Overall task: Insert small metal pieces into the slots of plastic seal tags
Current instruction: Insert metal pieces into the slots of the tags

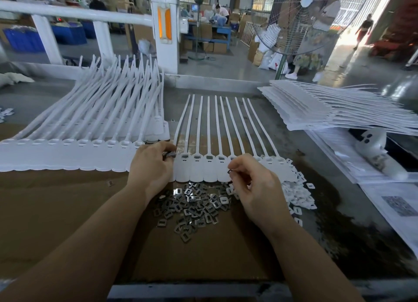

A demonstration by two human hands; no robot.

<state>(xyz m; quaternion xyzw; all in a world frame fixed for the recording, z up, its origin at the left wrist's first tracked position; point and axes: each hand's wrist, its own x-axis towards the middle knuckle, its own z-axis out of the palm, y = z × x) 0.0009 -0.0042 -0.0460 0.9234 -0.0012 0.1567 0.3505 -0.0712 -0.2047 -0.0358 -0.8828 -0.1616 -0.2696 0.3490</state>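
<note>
White seal tags (203,168) (joined strip), dark slots, right hand (253,188) pinching metal piece (229,172)

Both hands hover over a strip of seal tags (204,169); the left hand (150,166) and right hand (253,188) each pinch a metal piece above the loose pile (192,209).

Daylight floods in from the doorway (352,37) at upper right, blown out to white. The bench (226,91) is evenly lit with soft shadows. Wide-angle distortion bends the edges; the background is blurred.
</note>
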